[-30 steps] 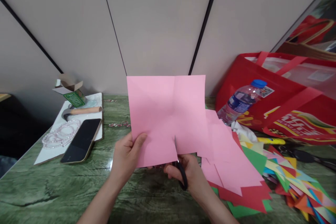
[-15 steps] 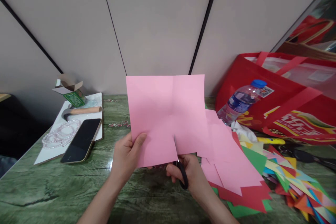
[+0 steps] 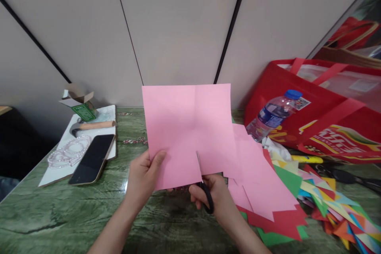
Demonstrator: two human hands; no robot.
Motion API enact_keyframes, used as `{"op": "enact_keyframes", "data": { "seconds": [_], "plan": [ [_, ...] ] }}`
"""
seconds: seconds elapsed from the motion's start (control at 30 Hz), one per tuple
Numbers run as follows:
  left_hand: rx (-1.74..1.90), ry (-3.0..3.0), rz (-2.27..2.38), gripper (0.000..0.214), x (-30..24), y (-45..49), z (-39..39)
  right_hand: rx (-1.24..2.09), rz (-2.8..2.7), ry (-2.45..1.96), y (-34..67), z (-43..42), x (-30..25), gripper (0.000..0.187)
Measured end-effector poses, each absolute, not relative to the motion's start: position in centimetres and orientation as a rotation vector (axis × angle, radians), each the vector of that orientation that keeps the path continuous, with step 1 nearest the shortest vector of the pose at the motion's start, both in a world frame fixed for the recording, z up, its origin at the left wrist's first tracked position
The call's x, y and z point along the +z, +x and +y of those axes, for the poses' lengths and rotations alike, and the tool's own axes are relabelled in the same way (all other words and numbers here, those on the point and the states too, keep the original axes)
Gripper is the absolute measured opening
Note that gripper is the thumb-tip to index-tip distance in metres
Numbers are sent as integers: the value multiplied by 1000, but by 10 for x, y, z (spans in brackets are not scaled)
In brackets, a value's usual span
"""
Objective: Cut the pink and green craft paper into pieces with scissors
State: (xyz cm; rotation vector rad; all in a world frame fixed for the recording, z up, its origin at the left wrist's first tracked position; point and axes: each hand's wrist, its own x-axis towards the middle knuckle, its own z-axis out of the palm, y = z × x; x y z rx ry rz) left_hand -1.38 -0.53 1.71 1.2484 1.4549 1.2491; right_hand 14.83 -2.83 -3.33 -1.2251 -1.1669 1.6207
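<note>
My left hand (image 3: pixel 144 177) pinches the lower left edge of a pink paper sheet (image 3: pixel 184 127), which stands upright above the green marble table (image 3: pixel 59 214). My right hand (image 3: pixel 216 198) grips black-handled scissors (image 3: pixel 204 190). Their blade points up into the sheet's bottom edge, along a centre fold. A short slit shows there.
Loose pink, red and green sheets (image 3: pixel 262 190) and colourful cut triangles (image 3: pixel 333 206) lie at right. A water bottle (image 3: pixel 274 115) leans on a red bag (image 3: pixel 327 111). At left a white tray (image 3: pixel 107 111) holds a phone (image 3: pixel 92 158), beads (image 3: pixel 70 151), a hammer (image 3: pixel 92 126) and a small box (image 3: pixel 79 105).
The scissor blade has crept slightly further up into the pink sheet; the sheet has shifted a little left. Both hands stay where they were.
</note>
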Motion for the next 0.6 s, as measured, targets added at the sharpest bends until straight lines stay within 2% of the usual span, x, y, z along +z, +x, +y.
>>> {"op": "enact_keyframes", "data": {
  "seconds": [0.6],
  "plan": [
    [1262,1382,1543,22,20,-14,-5,1612,-1120,-1143,147,-28,-31,26]
  ]
}}
